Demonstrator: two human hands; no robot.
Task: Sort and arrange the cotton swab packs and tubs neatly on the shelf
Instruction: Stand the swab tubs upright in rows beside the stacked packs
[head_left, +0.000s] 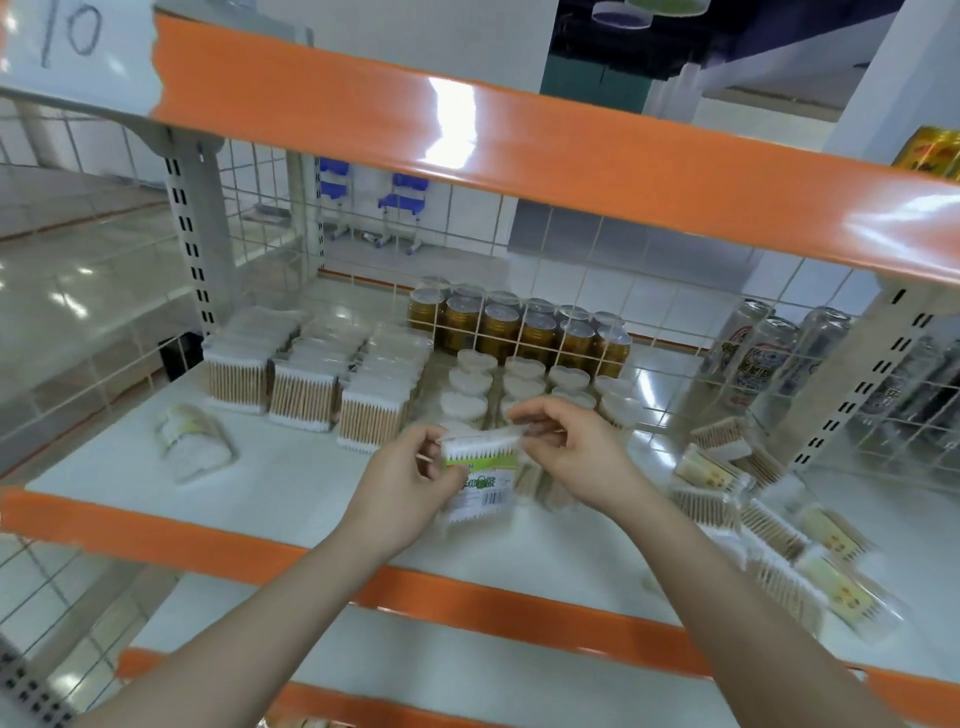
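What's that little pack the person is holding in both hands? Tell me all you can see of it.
The swab pack is a clear plastic packet of wooden-stick cotton swabs, white tips along its top edge, with a green and white label bearing a barcode. It is held upright above the white shelf, the left hand gripping its left side, the right hand pinching its top right corner.

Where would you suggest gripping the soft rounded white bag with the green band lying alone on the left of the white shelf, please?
Probably across its middle, from above. The soft white bag with the green band lies flat on the white shelf, apart from the upright rows of swab packs, so its long sides look free. Both the left hand and right hand currently hold a green-labelled pack.
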